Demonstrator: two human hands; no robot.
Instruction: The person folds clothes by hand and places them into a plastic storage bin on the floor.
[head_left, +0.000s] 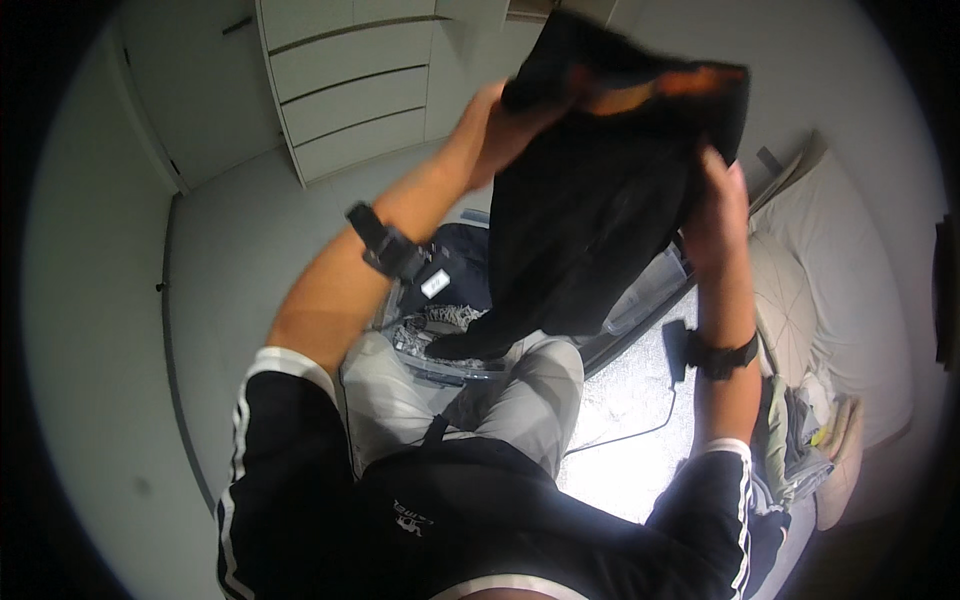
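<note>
Both hands hold up a black cloth garment with a blurred orange and red patch near its upper edge. On its left side my left hand grips the cloth, the fingers partly hidden by it. My right hand has the opposite side, thumb over the fabric. The garment's lower end hangs over a clear plastic storage bin in front of my knees. Inside the bin lie a dark folded cloth, a white tag and black-and-white patterned fabric.
At right, a bed holds a pillow, a beige cap and heaped clothes. A bright silvery surface lies beside my leg, crossed by a thin cable. White drawers and a door stand beyond.
</note>
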